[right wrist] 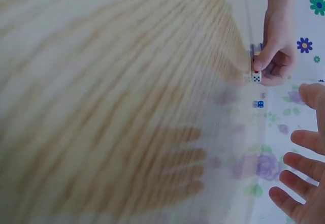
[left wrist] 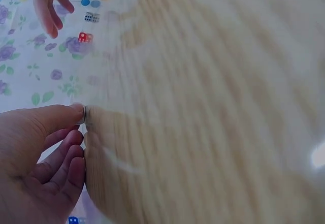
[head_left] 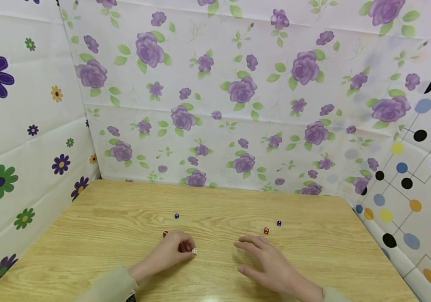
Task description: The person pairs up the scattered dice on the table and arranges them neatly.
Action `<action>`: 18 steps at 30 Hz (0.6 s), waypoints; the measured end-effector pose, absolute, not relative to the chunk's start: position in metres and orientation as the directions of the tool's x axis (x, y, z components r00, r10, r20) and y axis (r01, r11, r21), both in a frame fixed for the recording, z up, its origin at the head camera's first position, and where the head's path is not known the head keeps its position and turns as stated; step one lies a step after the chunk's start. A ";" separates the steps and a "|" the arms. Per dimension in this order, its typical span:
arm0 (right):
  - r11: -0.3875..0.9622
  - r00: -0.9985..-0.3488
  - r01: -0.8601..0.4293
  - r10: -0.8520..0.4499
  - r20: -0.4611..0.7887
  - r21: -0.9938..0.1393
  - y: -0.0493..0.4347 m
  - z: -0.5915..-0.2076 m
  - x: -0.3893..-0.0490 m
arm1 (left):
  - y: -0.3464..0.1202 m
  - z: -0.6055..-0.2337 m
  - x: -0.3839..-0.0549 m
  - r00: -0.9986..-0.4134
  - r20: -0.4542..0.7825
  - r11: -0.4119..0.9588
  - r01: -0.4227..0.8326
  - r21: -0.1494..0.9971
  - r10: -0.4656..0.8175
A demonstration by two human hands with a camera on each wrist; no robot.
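Between thumb and fingertips my left hand (head_left: 171,251) pinches a white die (head_left: 194,251), low at the wooden table. The right wrist view shows that same white die (right wrist: 257,76) with its dotted face turned outward. A red die (head_left: 165,233) peeks out just behind the left hand, partly covered by it. To the right, my right hand (head_left: 270,264) hovers with spread, relaxed fingers and holds nothing. Past its fingertips lie another red die (head_left: 266,230) and a dark blue die (head_left: 279,223).
Farther back on the left lies a second blue die (head_left: 176,216). The glossy wooden table (head_left: 215,209) ends at a purple-flowered cloth (head_left: 219,105). Patterned cloths also hang along the left and right sides.
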State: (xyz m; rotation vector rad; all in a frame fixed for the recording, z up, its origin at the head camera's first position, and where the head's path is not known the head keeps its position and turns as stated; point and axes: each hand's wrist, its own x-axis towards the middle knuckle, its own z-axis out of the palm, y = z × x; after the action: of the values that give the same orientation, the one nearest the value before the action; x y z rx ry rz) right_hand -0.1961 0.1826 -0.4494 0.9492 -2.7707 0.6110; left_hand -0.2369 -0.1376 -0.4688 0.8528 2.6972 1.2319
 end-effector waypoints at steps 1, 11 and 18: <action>0.714 -0.793 -0.609 -0.549 0.264 -0.345 0.182 -0.450 -0.196 | -0.135 -0.469 -0.236 -0.845 0.170 0.525 0.459 0.716 0.507; 0.712 -0.830 -0.555 -0.507 0.234 -0.430 0.176 -0.453 -0.191 | -0.117 -0.469 -0.224 -0.835 0.163 0.516 0.465 0.720 0.526; 0.698 -0.836 -0.541 -0.507 0.211 -0.470 0.172 -0.453 -0.188 | -0.108 -0.471 -0.219 -0.833 0.143 0.513 0.454 0.728 0.535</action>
State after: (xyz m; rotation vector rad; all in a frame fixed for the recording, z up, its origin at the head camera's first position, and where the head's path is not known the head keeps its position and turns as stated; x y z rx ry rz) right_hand -0.1882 0.1724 -0.4529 0.8755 -2.8342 0.8158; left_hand -0.2192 -0.1082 -0.4711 0.8670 2.6443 1.2274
